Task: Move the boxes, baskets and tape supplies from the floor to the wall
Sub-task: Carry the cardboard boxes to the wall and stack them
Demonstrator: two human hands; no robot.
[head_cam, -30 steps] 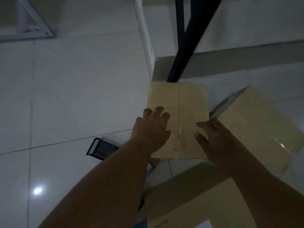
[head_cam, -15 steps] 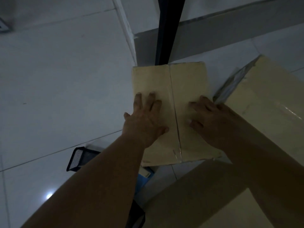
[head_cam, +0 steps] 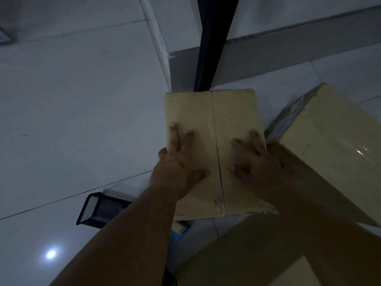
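Observation:
A taped cardboard box (head_cam: 214, 112) lies on the tiled floor, its far edge against the wall base and a black post (head_cam: 214, 38). My left hand (head_cam: 177, 164) lies flat on the box's left half, fingers straight and spread. My right hand (head_cam: 253, 162) presses flat on the right half near the right edge. A larger cardboard box (head_cam: 334, 145) stands tilted just right of it. A third box (head_cam: 237, 254) lies at the bottom, partly under my right forearm. A black mesh basket (head_cam: 99, 209) sits on the floor to the left of my left forearm.
A grey skirting strip (head_cam: 288, 52) runs along the white wall (head_cam: 288, 11) at the back. A white wall corner (head_cam: 158, 48) juts out left of the post. Something blue (head_cam: 177, 234) shows under the box's near edge. Pale floor tiles (head_cam: 72, 120) stretch to the left.
Both hands settled from hovering to lying flat on the box top, and slid outward toward its side edges. The box lies near the wall base throughout; the view shifted.

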